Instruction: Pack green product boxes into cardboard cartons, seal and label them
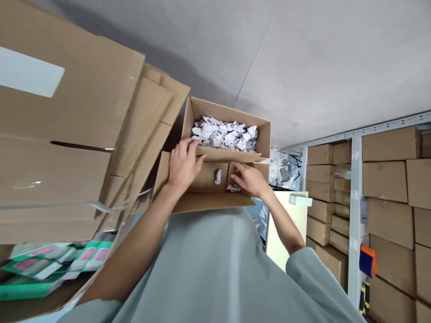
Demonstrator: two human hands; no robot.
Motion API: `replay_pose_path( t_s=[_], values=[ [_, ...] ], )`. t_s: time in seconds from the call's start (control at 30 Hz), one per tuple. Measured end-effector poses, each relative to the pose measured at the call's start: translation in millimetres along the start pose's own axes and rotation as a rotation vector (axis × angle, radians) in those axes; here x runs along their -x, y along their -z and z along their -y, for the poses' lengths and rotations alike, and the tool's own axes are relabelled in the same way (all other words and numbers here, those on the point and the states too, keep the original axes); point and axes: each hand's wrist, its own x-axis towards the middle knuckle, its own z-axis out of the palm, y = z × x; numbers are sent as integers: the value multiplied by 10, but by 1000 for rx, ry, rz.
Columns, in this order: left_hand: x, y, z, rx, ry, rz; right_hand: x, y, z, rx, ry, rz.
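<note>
Two cardboard boxes without lids over them stand one behind the other in front of me. The far box is filled with crumpled white paper. In the near box lie two small crumpled paper scraps. My left hand is over the left end of the near box, its fingertips at the wall between the boxes and its thumb apart. Over the near box's right side is my right hand, fingers apart and pointing inward, with nothing visible in them.
Flattened cardboard leans on the left, above a container of green-and-pink packages. At right, a metal shelf holds stacked cartons. A pale yellow board with a small mint box lies near my right arm. A grey wall is behind.
</note>
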Motion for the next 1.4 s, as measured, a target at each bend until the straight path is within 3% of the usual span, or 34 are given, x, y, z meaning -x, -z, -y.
replay_pose_path(
  t_s=[0.17,0.27,0.33,0.5,0.63,0.73,0.93,1.2,1.3,1.4],
  values=[
    [-16,-5,25,6,8,-4,-229,518,-254,-18,-2,-198],
    [-27,-19,46,-6,11,-21,-646,768,-534,58,-78,-269],
    [-32,-21,50,-17,19,-24,-1013,843,-720,149,-156,-219],
    [-33,-5,37,-65,25,5,-1856,734,-958,326,-230,116],
    [-33,-18,51,-77,35,1,-2228,584,-937,363,-232,169],
    [-31,-41,69,-54,48,-8,-2311,540,-891,393,-228,163],
    [-25,-46,61,-29,35,-17,-1971,689,-840,425,-179,60],
    [-29,-24,46,12,-11,-19,-812,1048,-590,246,-176,-194],
    [-10,-23,33,11,-20,-9,-296,992,-367,148,-142,-264],
    [3,-17,12,24,-16,-2,88,754,-127,34,-93,-249]
  ],
)
